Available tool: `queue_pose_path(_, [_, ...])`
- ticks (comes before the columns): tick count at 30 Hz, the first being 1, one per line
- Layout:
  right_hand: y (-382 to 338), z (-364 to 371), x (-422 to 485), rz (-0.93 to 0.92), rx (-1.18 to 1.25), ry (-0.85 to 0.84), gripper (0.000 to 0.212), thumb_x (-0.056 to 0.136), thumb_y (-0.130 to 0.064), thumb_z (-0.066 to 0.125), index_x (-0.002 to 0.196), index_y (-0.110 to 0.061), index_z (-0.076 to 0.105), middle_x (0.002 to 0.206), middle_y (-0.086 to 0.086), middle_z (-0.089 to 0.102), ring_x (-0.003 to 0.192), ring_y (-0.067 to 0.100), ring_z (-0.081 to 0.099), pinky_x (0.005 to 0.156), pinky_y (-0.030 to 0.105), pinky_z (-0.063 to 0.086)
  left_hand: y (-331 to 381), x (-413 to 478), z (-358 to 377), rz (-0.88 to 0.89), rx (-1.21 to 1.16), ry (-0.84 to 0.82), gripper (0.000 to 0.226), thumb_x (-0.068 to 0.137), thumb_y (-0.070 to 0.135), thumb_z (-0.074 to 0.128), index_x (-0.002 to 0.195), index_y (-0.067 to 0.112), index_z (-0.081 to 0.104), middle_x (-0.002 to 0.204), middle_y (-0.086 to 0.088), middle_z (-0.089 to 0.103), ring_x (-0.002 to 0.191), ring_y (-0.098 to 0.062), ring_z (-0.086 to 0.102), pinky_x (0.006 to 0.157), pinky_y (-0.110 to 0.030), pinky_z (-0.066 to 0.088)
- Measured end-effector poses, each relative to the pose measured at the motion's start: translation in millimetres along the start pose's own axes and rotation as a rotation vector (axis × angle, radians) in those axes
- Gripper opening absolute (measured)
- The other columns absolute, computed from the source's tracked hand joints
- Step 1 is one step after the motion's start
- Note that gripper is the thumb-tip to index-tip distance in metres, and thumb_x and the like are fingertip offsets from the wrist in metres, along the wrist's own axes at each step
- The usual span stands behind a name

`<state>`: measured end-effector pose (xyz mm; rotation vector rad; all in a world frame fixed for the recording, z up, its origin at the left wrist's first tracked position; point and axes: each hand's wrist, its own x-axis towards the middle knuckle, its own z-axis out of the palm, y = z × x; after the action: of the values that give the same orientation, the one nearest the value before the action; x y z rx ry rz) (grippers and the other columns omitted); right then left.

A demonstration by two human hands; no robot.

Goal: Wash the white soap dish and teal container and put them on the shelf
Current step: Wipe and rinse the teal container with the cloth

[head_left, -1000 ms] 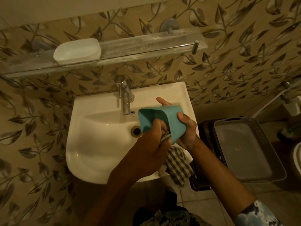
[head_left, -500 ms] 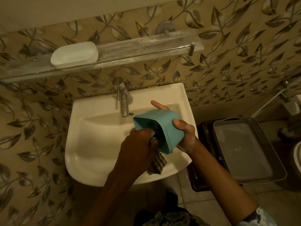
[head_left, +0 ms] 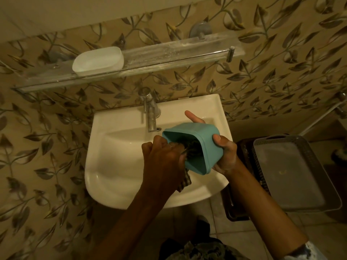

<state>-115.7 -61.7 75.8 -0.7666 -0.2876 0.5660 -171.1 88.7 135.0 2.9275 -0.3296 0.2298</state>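
My right hand (head_left: 224,155) grips the teal container (head_left: 201,145) from its right side, tilted with its mouth facing left, above the white sink (head_left: 116,156). My left hand (head_left: 161,156) is shut on a checked cloth (head_left: 185,182) and pushes it into the container's mouth; the fingertips are hidden inside. The cloth's tail hangs below my left hand. The white soap dish (head_left: 98,61) sits on the left part of the glass shelf (head_left: 178,53) on the wall above the sink.
A metal tap (head_left: 150,111) stands at the back of the sink, just left of the container. A grey tray (head_left: 291,173) rests on a dark basket right of the sink. Leaf-patterned tiles cover the wall; tiled floor below.
My left hand pushed the cloth from under the container into its mouth. The container tilted so its opening faces left and moved slightly toward the tap.
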Motion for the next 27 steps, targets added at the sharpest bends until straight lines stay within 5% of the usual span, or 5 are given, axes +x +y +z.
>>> queue_pose_path(3, [2, -2, 0, -0.005, -0.021, 0.016, 0.090, 0.070, -0.047, 0.072, 0.148, -0.020, 0.034, 0.119, 0.016, 0.055, 0.101, 0.028, 0.057, 0.087, 0.039, 0.050, 6, 0, 5, -0.110, -0.046, 0.017, 0.006, 0.079, 0.022, 0.068, 0.082, 0.017, 0.067, 0.081, -0.003, 0.068, 0.086, -0.029, 0.059, 0.073, -0.040, 0.039])
queue_pose_path(9, [11, -9, -4, -0.020, -0.078, 0.069, 0.092, 0.065, -0.047, 0.074, 0.145, -0.019, 0.038, 0.125, 0.021, 0.053, 0.104, 0.032, 0.056, 0.088, 0.038, 0.050, 25, -12, 8, -0.204, -0.493, -0.188, 0.021, 0.089, 0.021, 0.054, 0.107, 0.019, 0.065, 0.115, 0.000, 0.062, 0.115, -0.017, 0.051, 0.095, -0.044, 0.045])
queue_pose_path(16, [4, 0, 1, -0.099, -0.093, 0.102, 0.089, 0.066, -0.049, 0.075, 0.142, -0.020, 0.041, 0.121, 0.017, 0.054, 0.104, 0.029, 0.058, 0.085, 0.035, 0.054, 16, -5, -10, -0.185, -0.800, -0.192, 0.022, 0.094, 0.020, 0.052, 0.108, 0.011, 0.067, 0.103, 0.000, 0.068, 0.092, -0.004, 0.062, 0.077, -0.016, 0.050])
queue_pose_path(22, [-1, 5, 1, -0.122, 0.010, 0.077, 0.093, 0.067, -0.048, 0.075, 0.145, -0.016, 0.036, 0.118, 0.015, 0.056, 0.105, 0.030, 0.055, 0.088, 0.039, 0.050, -14, 1, -5, 0.052, -0.188, 0.012, 0.021, 0.087, 0.032, 0.056, 0.095, 0.018, 0.069, 0.095, -0.005, 0.072, 0.097, -0.030, 0.061, 0.085, -0.048, 0.040])
queue_pose_path(27, [-3, 7, 4, -0.141, -0.057, 0.069, 0.088, 0.070, -0.048, 0.071, 0.145, -0.017, 0.038, 0.119, 0.018, 0.054, 0.104, 0.031, 0.054, 0.089, 0.041, 0.048, -3, 6, 2, -0.012, -0.103, -0.001, 0.014, 0.085, 0.018, 0.056, 0.088, 0.010, 0.067, 0.091, -0.011, 0.069, 0.090, -0.034, 0.060, 0.076, -0.041, 0.044])
